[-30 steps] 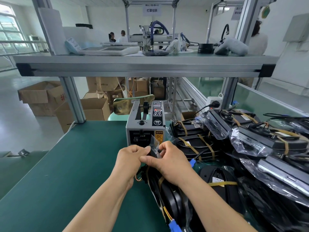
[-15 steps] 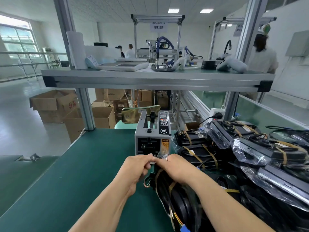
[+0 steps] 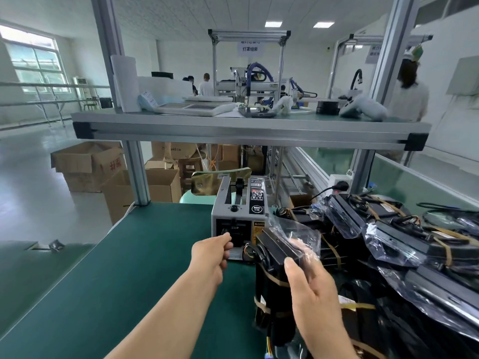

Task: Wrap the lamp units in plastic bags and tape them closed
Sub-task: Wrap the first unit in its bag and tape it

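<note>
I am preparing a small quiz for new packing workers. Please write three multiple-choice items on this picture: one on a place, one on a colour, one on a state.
1. Where does the tape dispenser stand?
A. on the upper shelf
B. on the table, left of the pile of bagged lamp units
C. on the floor

2. What colour is the table top?
A. green
B. red
C. white

3. How is the lamp unit nearest the camera?
A. lying flat, untouched
B. inside a cardboard box
C. gripped upright by the right hand, with a clear plastic bag round it

Answers:
1 B: it stands on the table beside the pile.
2 A: the top is dark green.
3 C: thumb and fingers curl round it.
</note>
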### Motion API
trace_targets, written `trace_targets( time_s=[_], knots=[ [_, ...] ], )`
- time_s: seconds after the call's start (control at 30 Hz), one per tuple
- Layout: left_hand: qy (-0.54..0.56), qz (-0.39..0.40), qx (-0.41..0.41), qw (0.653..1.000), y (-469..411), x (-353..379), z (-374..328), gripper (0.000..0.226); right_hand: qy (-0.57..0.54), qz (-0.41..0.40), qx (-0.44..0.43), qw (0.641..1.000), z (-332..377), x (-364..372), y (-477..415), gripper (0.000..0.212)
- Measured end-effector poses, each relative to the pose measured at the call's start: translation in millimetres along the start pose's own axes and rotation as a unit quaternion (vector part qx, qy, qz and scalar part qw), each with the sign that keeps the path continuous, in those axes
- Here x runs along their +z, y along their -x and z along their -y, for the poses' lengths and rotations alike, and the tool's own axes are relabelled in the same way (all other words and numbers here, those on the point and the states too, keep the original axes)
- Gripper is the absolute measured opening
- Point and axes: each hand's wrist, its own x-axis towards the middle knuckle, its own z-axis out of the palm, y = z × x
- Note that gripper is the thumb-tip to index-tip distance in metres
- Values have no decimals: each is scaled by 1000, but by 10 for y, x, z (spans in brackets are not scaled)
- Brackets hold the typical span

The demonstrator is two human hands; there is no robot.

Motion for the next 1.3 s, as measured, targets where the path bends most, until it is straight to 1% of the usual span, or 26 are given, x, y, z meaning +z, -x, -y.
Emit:
trace_targets(
  time_s=[0.1, 0.17, 0.27, 0.37, 0.53, 0.6, 0.73, 0.83, 0.93, 1.0, 1.07, 1.3],
  knots=[
    [8, -7, -26, 1000, -91, 59, -4, 23, -13, -30, -3, 999, -18, -5, 76, 27],
    [19, 1, -40, 999, -118, 89, -23, 19, -26, -36, -14, 999, -32, -22, 110, 30],
    [38, 24, -68, 997, -129, 138, -60, 15, -50, -43, -15, 998, -49, -51, 128, 27],
    [56, 40, -94, 993, -133, 186, -87, 21, -50, -41, -11, 998, -57, -68, 120, 26],
    [73, 38, -119, 989, -148, 220, -86, 27, -54, -41, -5, 998, -88, -69, 135, 27],
    [81, 36, -119, 989, -164, 222, -72, 26, -54, -42, -3, 998, -87, -68, 133, 26],
    [82, 29, -111, 990, -195, 224, -37, 23, -43, -34, -5, 998, -89, -66, 131, 31],
    [89, 37, -103, 990, -212, 237, -50, 25, -42, -37, -8, 998, -77, -63, 140, 25],
    [91, 33, -100, 990, -238, 250, -54, 25, -42, -40, -12, 998, -69, -58, 139, 30],
    [91, 31, -95, 991, -257, 253, -50, 24, -48, -33, -16, 998, -80, -53, 125, 30],
    [80, 24, -86, 993, -275, 253, -44, 24, -43, -26, -20, 999, -90, -55, 120, 34],
    [51, -8, -64, 997, -293, 269, -32, 27, -33, -24, -27, 999, -58, -59, 129, 33]
  ],
)
